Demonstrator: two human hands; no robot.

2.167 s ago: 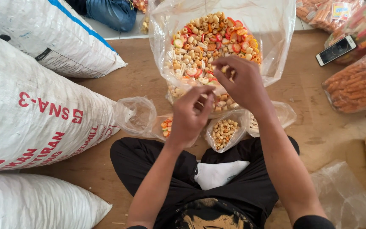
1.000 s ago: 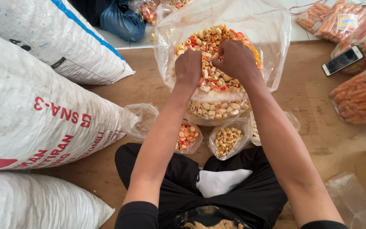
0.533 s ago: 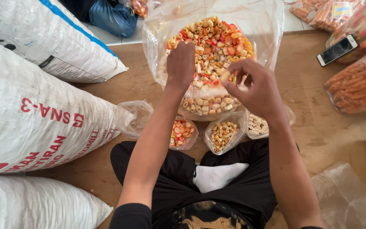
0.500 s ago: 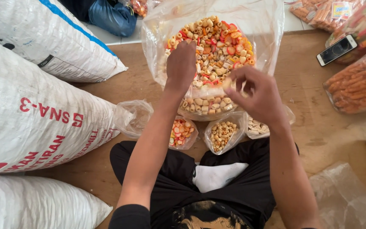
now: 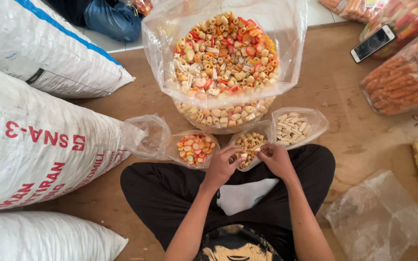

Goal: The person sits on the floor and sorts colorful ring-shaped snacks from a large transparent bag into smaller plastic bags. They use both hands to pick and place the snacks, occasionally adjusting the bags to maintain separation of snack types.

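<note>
Snack storeroom (woven sacks [image 5: 39, 140], bagged crackers [image 5: 397, 82])

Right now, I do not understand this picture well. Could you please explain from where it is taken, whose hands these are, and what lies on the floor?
There is no machine here. The picture comes from a camera worn on a person's head, looking down at their own crossed legs and two bare hands.

The left hand and the right hand meet at the mouth of a small bag of tan rings; their fingertips pinch little pieces. The exact grip is too small to see.

Beside it lie a small bag of red and orange slices and a small bag of pale sticks. Behind them stands a big clear bag of mixed snacks.

On the wooden floor are also white sacks, packets of orange sticks and a phone.
</note>
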